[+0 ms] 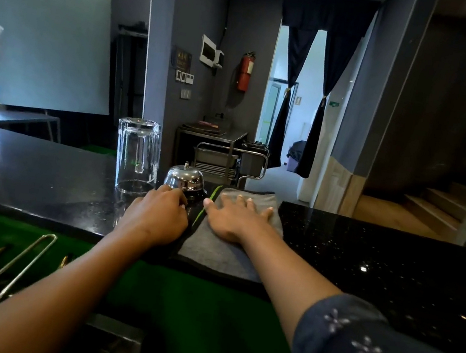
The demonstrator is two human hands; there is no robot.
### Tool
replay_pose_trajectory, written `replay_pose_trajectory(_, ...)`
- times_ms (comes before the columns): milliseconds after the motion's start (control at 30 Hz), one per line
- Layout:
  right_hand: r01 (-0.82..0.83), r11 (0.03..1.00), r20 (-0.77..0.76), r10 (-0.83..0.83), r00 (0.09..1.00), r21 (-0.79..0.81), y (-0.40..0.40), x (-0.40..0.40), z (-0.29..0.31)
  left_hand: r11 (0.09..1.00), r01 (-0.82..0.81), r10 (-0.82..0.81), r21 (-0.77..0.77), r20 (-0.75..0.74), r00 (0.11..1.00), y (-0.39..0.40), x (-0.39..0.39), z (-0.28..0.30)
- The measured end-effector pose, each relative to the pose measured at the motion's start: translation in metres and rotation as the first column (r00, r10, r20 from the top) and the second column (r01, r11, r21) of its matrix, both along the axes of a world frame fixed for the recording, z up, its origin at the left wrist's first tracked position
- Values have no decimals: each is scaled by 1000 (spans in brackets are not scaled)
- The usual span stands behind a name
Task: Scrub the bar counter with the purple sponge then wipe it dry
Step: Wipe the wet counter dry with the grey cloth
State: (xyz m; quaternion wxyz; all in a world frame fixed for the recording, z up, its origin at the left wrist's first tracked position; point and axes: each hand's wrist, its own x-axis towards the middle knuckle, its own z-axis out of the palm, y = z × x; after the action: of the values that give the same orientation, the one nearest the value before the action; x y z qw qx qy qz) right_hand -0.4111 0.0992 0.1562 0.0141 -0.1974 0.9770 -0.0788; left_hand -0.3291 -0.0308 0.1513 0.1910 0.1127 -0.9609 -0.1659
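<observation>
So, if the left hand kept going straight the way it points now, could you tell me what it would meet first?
Most likely the silver call bell: the left hand lies on the counter with its fingertips at or against the bell's base.

dark grey walls [171, 25]; red fire extinguisher [245, 71] mounted; navy tied-back curtains [302, 95] framing bright doorway; wooden stairs [434, 208] right.

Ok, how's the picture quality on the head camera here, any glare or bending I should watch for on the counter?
Head view: the room is dim, with bright light from the doorway; the black counter shows small glints and a dull sheen near the upturned glass; wide-angle bending curves the walls and edges; the right hand on the grey cloth is sharp.
</observation>
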Motion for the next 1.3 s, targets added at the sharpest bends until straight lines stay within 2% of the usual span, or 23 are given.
replay_pose_trajectory(233,14,1000,-18,-14,1000,-5,26,-47,0,999,26,-25,30,-25,999,-9,2,-4)
replay_pose_trajectory(367,169,986,-25,-169,985,-12,108,-89,-4,999,35,-35,19,-17,999,-11,-1,-6)
replay_pose_trajectory(433,293,955,9,-293,956,-34,161,-106,-6,999,30,-30,11,-19,999,-11,-2,-7)
replay_pose_trajectory(500,389,921,31,-390,920,13,199,-111,-5,1000,20,-20,10,-21,1000,-9,-3,-7)
replay_pose_trajectory(567,433,899,40,-436,899,57,210,-108,-3,1000,8,-8,10,-15,1000,-7,-4,-7)
replay_pose_trajectory(633,458,888,53,-459,887,35,194,-100,-1,1000,-4,4,4,-8,1000,-5,-5,-7)
replay_pose_trajectory(700,420,908,39,-419,907,1,161,-86,1,1000,-8,8,-3,1,1000,-4,-5,-7)
replay_pose_trajectory(833,230,973,-38,-229,973,4,71,-39,2,1000,-10,10,8,-11,1000,-2,-2,-5)
replay_pose_trajectory(1000,91,995,7,-91,996,-46,-2,19,0,1000,-16,16,21,-35,999,0,1,-1)
replay_pose_trajectory(1100,2,998,23,-1,1000,-65,-2,34,0,998,7,-4,56,-56,998,-1,6,1)
replay_pose_trajectory(1200,-70,996,8,70,997,-62,36,31,-1,995,27,-20,98,-64,998,-3,11,3)
replay_pose_trajectory(1300,3,999,-24,-4,1000,-35,110,19,-6,995,51,-46,87,-59,997,-3,13,4)
